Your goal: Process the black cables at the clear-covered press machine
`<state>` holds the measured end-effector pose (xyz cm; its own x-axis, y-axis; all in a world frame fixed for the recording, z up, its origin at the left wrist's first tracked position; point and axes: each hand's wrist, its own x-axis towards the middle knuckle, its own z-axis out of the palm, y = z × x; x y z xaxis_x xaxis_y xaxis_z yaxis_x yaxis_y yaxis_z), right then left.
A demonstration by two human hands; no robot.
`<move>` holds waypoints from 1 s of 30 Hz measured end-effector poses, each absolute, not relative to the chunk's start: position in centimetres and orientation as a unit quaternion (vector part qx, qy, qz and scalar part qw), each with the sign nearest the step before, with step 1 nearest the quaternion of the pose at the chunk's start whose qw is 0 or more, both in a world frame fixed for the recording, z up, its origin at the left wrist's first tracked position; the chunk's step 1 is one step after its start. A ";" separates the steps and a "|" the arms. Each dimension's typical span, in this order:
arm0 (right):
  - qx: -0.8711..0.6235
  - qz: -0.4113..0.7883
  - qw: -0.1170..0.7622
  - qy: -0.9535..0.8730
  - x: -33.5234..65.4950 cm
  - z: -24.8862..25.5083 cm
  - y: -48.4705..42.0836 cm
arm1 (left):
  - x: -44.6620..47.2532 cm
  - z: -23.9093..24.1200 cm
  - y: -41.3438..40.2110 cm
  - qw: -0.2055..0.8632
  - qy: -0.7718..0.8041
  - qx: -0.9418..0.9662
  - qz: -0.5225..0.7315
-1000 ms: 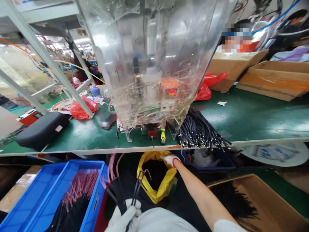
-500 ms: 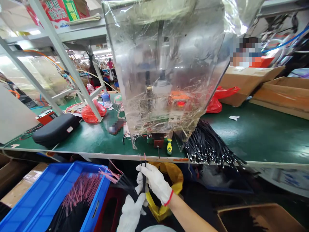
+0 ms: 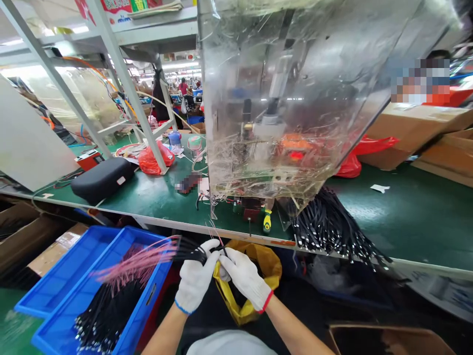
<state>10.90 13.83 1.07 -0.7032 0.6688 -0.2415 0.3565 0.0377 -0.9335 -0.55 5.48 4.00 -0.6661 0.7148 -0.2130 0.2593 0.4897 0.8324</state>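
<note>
My left hand (image 3: 195, 280), in a white glove with a blue cuff, is closed around a bundle of black cables (image 3: 186, 249). Their long pink wire ends fan out to the left over a blue bin. My right hand (image 3: 244, 277), in a white glove with a red cuff, pinches a black cable (image 3: 223, 250) whose thin bare-looking wire ends point up towards the bench edge. Both hands meet at the fingertips, low in front of the bench. Behind them gapes a yellow bag (image 3: 271, 256).
Blue divided bin (image 3: 144, 310) at left holds many more cables. On the green bench (image 3: 414, 222) stand a machine behind a clear plastic guard (image 3: 236, 167), a yellow-green screwdriver (image 3: 266, 222), a black cable pile (image 3: 328, 222) and a black case (image 3: 103, 180). A cardboard box (image 3: 391, 335) sits lower right.
My left hand has come up beside the right, its bundle swinging higher and leftwards with the pink ends spread. The right hand moved slightly down. The view has shifted left.
</note>
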 end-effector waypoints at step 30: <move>-0.317 0.924 0.112 -0.183 5.4 -9.2 4.7 | -1.5 -3.8 -7.6 0.331 0.871 0.333 0.143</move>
